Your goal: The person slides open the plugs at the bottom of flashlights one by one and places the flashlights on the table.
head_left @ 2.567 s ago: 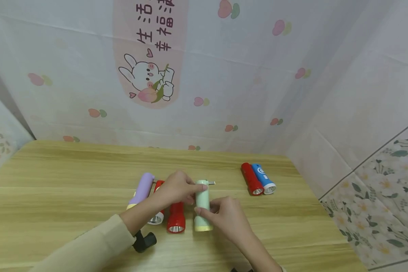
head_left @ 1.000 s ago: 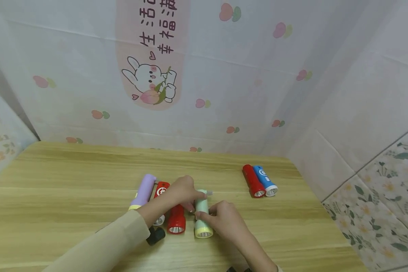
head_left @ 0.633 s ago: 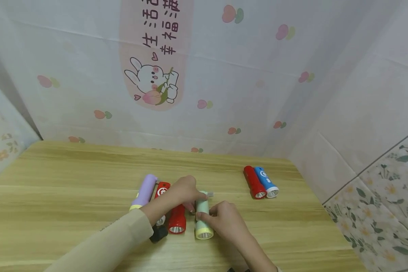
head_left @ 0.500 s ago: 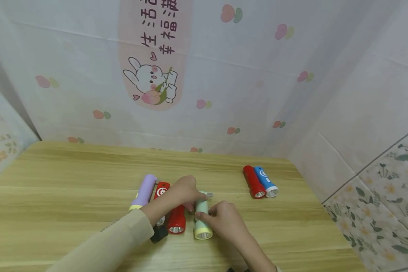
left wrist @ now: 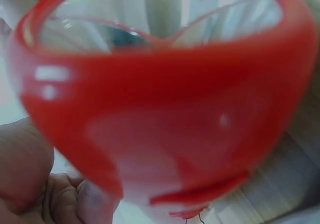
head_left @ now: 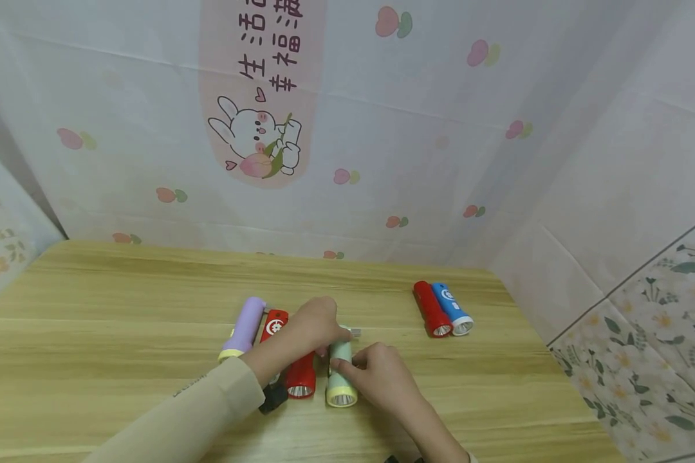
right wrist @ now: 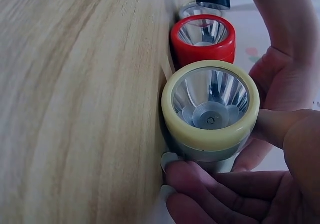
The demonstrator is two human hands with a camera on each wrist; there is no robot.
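Note:
A mint-green flashlight (head_left: 341,373) with a pale yellow head lies lens end toward me, metal prongs (head_left: 356,333) sticking out near its tail. My left hand (head_left: 315,323) pinches it by the tail end, thumb on top. Lower on its barrel, my right hand (head_left: 384,376) grips it between thumb and fingers. In the right wrist view, the yellow rim (right wrist: 210,138) and clear lens stand close to the table surface. Just left lies a red flashlight (head_left: 301,376), partly under my left hand; its head (left wrist: 165,99) fills the left wrist view.
Further left are a red flashlight with a white emblem (head_left: 275,321), partly covered by my forearm, and a purple flashlight (head_left: 248,323). A red flashlight (head_left: 431,308) and a blue one (head_left: 452,307) lie together at the back right. A printed curtain (head_left: 394,128) hangs behind the wooden table (head_left: 121,296).
The mint-green flashlight's head has turned so its lens now shows, and its tail has come nearer. Lately it has shifted slightly left toward the red flashlight, both hands moving with it.

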